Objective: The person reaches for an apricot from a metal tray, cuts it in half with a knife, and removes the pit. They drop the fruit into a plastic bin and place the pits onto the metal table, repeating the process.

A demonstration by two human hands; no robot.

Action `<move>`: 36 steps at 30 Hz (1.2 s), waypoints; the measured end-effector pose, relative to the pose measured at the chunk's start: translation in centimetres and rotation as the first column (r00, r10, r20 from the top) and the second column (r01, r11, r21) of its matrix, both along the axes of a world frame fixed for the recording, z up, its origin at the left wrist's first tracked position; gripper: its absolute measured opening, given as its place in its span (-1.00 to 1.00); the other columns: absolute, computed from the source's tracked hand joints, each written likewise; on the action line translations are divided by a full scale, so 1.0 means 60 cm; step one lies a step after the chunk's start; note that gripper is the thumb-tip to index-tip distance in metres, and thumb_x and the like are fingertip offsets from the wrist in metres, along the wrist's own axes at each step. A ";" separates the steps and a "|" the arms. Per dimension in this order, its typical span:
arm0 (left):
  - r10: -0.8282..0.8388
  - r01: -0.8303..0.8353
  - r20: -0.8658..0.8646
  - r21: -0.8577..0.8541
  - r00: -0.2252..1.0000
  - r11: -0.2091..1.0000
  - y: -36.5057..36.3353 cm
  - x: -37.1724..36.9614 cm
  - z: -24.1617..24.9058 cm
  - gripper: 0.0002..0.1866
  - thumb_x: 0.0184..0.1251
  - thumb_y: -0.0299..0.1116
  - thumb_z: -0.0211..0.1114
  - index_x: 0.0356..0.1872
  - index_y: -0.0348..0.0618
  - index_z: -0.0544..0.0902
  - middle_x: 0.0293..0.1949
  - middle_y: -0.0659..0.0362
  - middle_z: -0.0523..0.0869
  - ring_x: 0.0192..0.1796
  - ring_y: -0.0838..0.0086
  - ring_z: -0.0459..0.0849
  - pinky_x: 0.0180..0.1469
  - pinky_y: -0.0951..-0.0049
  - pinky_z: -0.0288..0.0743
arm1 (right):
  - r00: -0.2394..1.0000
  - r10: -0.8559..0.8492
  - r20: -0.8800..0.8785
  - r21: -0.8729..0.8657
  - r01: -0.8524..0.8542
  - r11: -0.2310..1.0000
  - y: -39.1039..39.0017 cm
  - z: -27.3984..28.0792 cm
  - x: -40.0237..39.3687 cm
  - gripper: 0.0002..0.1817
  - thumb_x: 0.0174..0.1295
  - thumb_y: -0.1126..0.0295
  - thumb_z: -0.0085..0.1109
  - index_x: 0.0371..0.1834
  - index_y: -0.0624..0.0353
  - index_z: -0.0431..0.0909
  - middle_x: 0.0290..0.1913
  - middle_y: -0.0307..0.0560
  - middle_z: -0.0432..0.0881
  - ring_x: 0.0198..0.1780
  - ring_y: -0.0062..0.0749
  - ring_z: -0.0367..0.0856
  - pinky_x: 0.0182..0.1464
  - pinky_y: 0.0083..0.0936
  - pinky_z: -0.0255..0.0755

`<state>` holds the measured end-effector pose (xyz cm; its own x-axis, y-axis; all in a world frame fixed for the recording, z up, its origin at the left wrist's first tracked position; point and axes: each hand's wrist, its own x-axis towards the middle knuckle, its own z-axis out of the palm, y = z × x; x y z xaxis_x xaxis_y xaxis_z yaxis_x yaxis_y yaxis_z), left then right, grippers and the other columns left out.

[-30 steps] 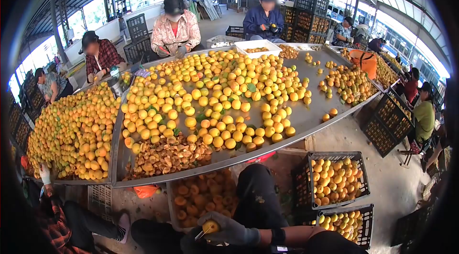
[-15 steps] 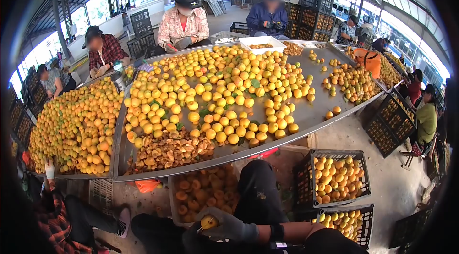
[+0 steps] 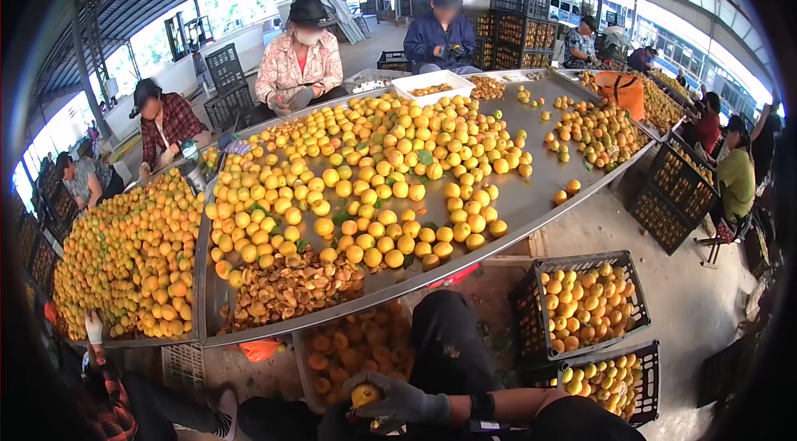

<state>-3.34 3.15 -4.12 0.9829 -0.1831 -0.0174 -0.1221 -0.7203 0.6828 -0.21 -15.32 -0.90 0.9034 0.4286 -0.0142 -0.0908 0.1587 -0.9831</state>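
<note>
My right hand, in a grey glove, is closed around a yellow-orange apricot low over my lap. My left hand, dark and blurred, is close against the left side of that fruit; its fingers do not show clearly. Just beyond both hands, below the table edge, is a crate of apricots with its pale rim partly in shadow. On the metal table in front of me lies a broad heap of whole apricots, with a pile of cut, brownish apricot pieces near the front edge.
To my right stand black crates of apricots on the floor. Another full table section is at the left, where a co-worker's gloved hand touches fruit. Several co-workers sit across the table. An orange bag stands at the far right.
The view has shifted slightly, so the table scene sits further left. My right hand has turned a little around the apricot, which now shows a darker area on its underside.
</note>
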 end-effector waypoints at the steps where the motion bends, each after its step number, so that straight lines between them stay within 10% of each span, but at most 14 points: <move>1: -0.030 0.028 0.061 0.039 0.998 0.999 0.007 -0.005 -0.011 -0.57 0.19 -0.32 0.35 0.07 -0.21 0.52 -0.29 0.03 0.70 -0.28 0.29 0.69 -0.27 0.32 0.55 | 0.999 0.011 -0.031 -0.002 -0.011 1.000 0.000 0.000 0.000 -0.53 0.17 0.37 0.29 0.14 0.11 0.37 0.06 -0.16 0.47 0.11 -0.44 0.45 0.16 -0.50 0.33; 3: -0.068 0.058 0.127 0.080 0.990 0.995 0.018 -0.010 -0.046 -0.54 0.23 -0.29 0.32 0.12 -0.21 0.48 -0.30 0.04 0.70 -0.28 0.32 0.68 -0.28 0.32 0.55 | 1.000 -0.001 -0.016 0.011 0.001 1.000 0.002 -0.009 0.000 -0.52 0.17 0.37 0.29 0.14 0.13 0.37 0.07 -0.16 0.46 0.12 -0.44 0.44 0.16 -0.50 0.33; 5: 0.017 -0.077 -0.106 -0.601 0.994 0.796 0.025 -0.002 -0.113 -0.60 0.28 -0.18 0.24 0.04 -0.21 0.49 -0.42 0.11 0.65 -0.38 0.33 0.65 -0.25 0.38 0.52 | 1.000 -0.012 -0.004 0.020 0.013 1.000 0.003 -0.019 0.000 -0.52 0.17 0.38 0.29 0.14 0.15 0.36 0.07 -0.16 0.46 0.13 -0.44 0.44 0.17 -0.50 0.33; 9: -0.154 -0.173 -0.377 -0.701 0.913 0.692 0.077 0.001 -0.209 -0.65 0.26 -0.11 0.20 -0.14 -0.19 0.52 -0.46 0.15 0.60 -0.49 0.35 0.60 -0.17 0.46 0.49 | 0.997 0.002 -0.083 0.158 0.011 0.987 0.006 -0.031 -0.002 -0.51 0.18 0.39 0.27 0.16 0.17 0.34 0.09 -0.16 0.43 0.14 -0.43 0.43 0.17 -0.50 0.32; 10: -0.225 0.200 -0.089 -0.223 0.970 0.954 0.053 -0.001 -0.137 -0.67 0.22 -0.12 0.21 -0.20 -0.18 0.50 -0.44 0.16 0.58 -0.50 0.36 0.58 -0.12 0.45 0.48 | 0.996 0.007 -0.085 0.134 0.005 0.991 0.006 -0.034 -0.001 -0.51 0.19 0.39 0.27 0.16 0.17 0.33 0.09 -0.16 0.42 0.15 -0.42 0.42 0.18 -0.49 0.32; 11: -0.435 0.357 0.116 0.408 0.893 0.840 0.034 -0.002 -0.086 -0.69 0.19 -0.12 0.23 -0.27 -0.17 0.49 -0.43 0.17 0.57 -0.51 0.38 0.56 -0.06 0.44 0.48 | 0.996 0.005 -0.086 0.136 0.007 0.991 0.005 -0.039 -0.001 -0.51 0.19 0.39 0.27 0.16 0.17 0.33 0.09 -0.16 0.42 0.15 -0.42 0.42 0.18 -0.49 0.32; 18: -0.388 0.356 -0.025 0.456 0.921 0.816 -0.001 -0.004 -0.063 -0.63 0.29 -0.20 0.10 0.03 -0.18 0.48 -0.24 0.13 0.63 -0.37 0.40 0.65 0.07 0.29 0.48 | 0.970 -0.076 -0.229 0.377 0.161 0.912 0.009 0.011 -0.023 -0.73 0.29 0.31 0.16 0.00 0.14 0.45 -0.14 -0.20 0.55 -0.05 -0.48 0.49 0.02 -0.49 0.38; 23: -0.542 0.349 0.273 0.526 0.795 0.776 0.010 0.012 -0.106 -0.45 0.35 -0.23 0.07 0.31 -0.20 0.24 -0.06 0.05 0.64 -0.13 0.29 0.67 0.04 0.15 0.49 | 0.822 0.145 -0.550 0.506 0.190 0.841 0.002 -0.042 -0.001 -0.53 0.19 0.41 0.26 0.15 0.17 0.34 0.10 -0.16 0.42 0.13 -0.45 0.42 0.20 -0.50 0.29; 24: -0.540 0.348 0.273 0.525 0.796 0.777 0.008 0.009 -0.096 -0.45 0.35 -0.23 0.07 0.31 -0.20 0.24 -0.06 0.05 0.64 -0.13 0.29 0.67 0.04 0.15 0.49 | 0.998 -0.058 -0.029 0.329 0.064 0.942 -0.006 -0.037 -0.001 -0.55 0.19 0.41 0.25 0.14 0.16 0.35 0.09 -0.15 0.43 0.12 -0.46 0.42 0.19 -0.51 0.29; 25: -0.363 0.298 0.199 0.295 0.910 0.908 0.007 0.003 -0.084 -0.51 0.34 -0.21 0.09 0.24 -0.20 0.32 -0.13 0.06 0.65 -0.15 0.27 0.66 0.00 0.13 0.49 | 0.840 -0.108 0.532 0.097 0.067 0.993 -0.011 -0.033 -0.002 -0.57 0.20 0.42 0.24 0.12 0.16 0.36 0.08 -0.15 0.44 0.11 -0.48 0.43 0.17 -0.52 0.30; 26: -0.190 0.186 0.071 0.061 0.979 0.981 0.006 0.001 -0.074 -0.55 0.34 -0.19 0.11 0.17 -0.20 0.40 -0.20 0.07 0.65 -0.18 0.26 0.65 -0.05 0.10 0.49 | 0.842 -0.105 0.529 0.095 0.064 0.993 -0.010 -0.034 0.001 -0.57 0.20 0.42 0.24 0.12 0.16 0.36 0.08 -0.15 0.44 0.11 -0.48 0.43 0.17 -0.52 0.30; 29: -0.446 0.300 0.434 0.364 0.783 0.882 -0.003 0.025 -0.083 -0.68 0.39 -0.12 0.10 -0.06 -0.13 0.53 -0.50 0.16 0.56 -0.48 0.36 0.56 -0.39 0.29 0.49 | 0.997 -0.008 -0.079 0.079 0.014 0.997 -0.008 -0.040 0.008 -0.59 0.20 0.39 0.24 0.10 0.15 0.38 0.02 -0.17 0.48 0.05 -0.52 0.46 0.10 -0.54 0.37; 31: -0.008 0.018 0.039 -0.282 0.999 0.959 -0.046 0.021 -0.032 -0.72 0.22 -0.31 0.18 -0.05 -0.10 0.59 -0.32 -0.02 0.68 -0.26 0.09 0.67 -0.30 0.16 0.51 | 0.921 0.071 -0.384 0.367 0.081 0.927 -0.001 -0.028 0.009 -0.49 0.21 0.30 0.27 0.18 0.16 0.31 -0.04 -0.17 0.51 0.00 -0.49 0.51 0.05 -0.57 0.40; 36: -0.218 0.205 0.101 0.127 0.971 0.970 -0.022 0.025 0.003 -0.68 0.26 -0.29 0.18 -0.03 -0.22 0.50 -0.35 -0.07 0.64 -0.28 0.00 0.64 -0.29 0.11 0.51 | 0.963 -0.017 -0.270 0.245 0.086 0.966 -0.012 -0.009 0.018 -0.54 0.24 0.40 0.21 0.18 0.17 0.31 -0.07 -0.16 0.53 -0.06 -0.53 0.54 0.09 -0.54 0.43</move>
<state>-1.82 1.82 -3.95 0.9187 -0.3904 0.0590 -0.3522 -0.7427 0.5696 0.89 -16.03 -1.45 0.9026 0.4026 -0.1524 -0.3266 0.4098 -0.8517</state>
